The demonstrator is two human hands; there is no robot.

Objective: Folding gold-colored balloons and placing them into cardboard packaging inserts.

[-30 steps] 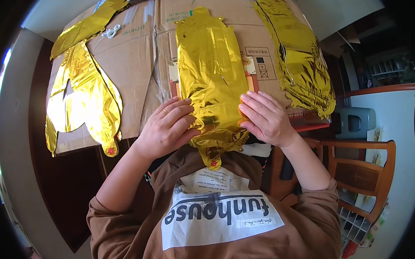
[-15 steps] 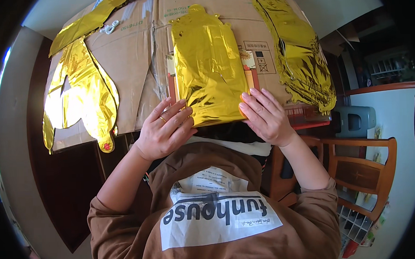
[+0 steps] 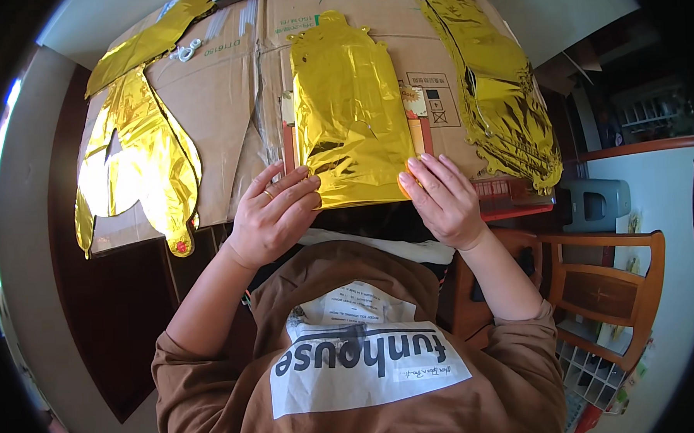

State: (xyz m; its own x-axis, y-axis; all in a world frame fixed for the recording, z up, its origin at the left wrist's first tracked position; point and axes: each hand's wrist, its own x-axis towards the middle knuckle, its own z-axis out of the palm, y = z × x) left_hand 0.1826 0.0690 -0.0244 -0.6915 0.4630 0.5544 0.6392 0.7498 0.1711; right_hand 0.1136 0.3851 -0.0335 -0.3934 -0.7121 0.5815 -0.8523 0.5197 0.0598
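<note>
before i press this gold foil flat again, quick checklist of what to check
1. Left hand on the middle gold foil balloon: ok, fingertips on its lower left corner.
2. Right hand on it: ok, lower right corner.
3. Lower edge folded under: ok, straight fold.
4. Foil flat: not ok, creased.
5. Cardboard beneath: ok.
6. Other foil balloons apart from it: ok.

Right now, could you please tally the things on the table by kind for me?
Gold foil balloons, deflated: 4 (one under the left hand and right hand, one at left, one at top left, one at right)
Flattened cardboard sheet: 1
Total: 5
</note>
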